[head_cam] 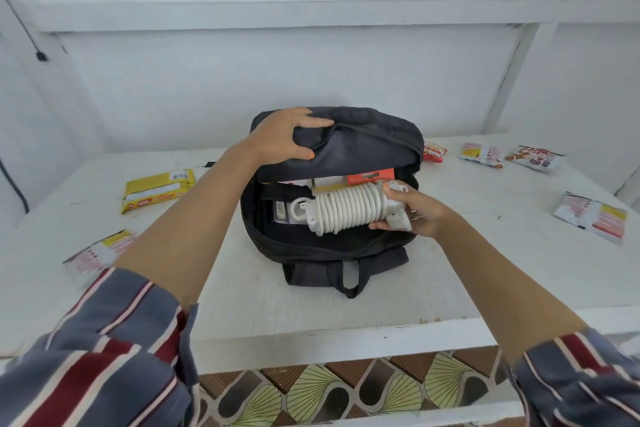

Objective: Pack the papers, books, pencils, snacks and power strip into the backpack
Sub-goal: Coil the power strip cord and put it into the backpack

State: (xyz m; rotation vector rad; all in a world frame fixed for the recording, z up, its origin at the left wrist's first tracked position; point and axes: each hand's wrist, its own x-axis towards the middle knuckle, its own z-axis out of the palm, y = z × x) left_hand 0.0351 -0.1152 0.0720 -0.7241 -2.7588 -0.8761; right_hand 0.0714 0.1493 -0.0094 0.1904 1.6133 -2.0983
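Power strip (346, 208) is hovering at the mouth of the backpack (363, 146). Its white plastic body is lying crosswise, with the cord coiling round it in tight ribbed loops. Its left end is dipping into the dark opening and its right end is sitting in the right hand (420, 213). Right fingers (381, 226) are curling under the strip with the thumb pressing on top, gripping it firmly. They are covering most of the plug end, so its shape is hard to read.

Left hand (284, 137) is pinching the soft black fabric flap, fingers over the top and thumb below, holding the zip opening wide. Backpack is lying flat on the white bench (242, 291), its woven carry loop (349, 276) pointing toward the person.

Inside, things are only peeking out. An orange-red cover (372, 177) and pale sheets (294, 183) are showing just under the flap. Something small and dark with a label is sitting deep at the left, too shadowed to name.

Out on the bench, a glossy yellow snack packet (156, 189) is lying well left of the bag, and a pale packet (100, 253) is half hiding behind the left forearm. A red packet (434, 152) is poking out from behind the bag's right edge. Two crinkly packets (483, 154) (535, 158) are lying farther right, and a flat white one (594, 217) is resting near the bench's right side. Their print is too blurred to read. Striped sleeves are running off the bottom corners
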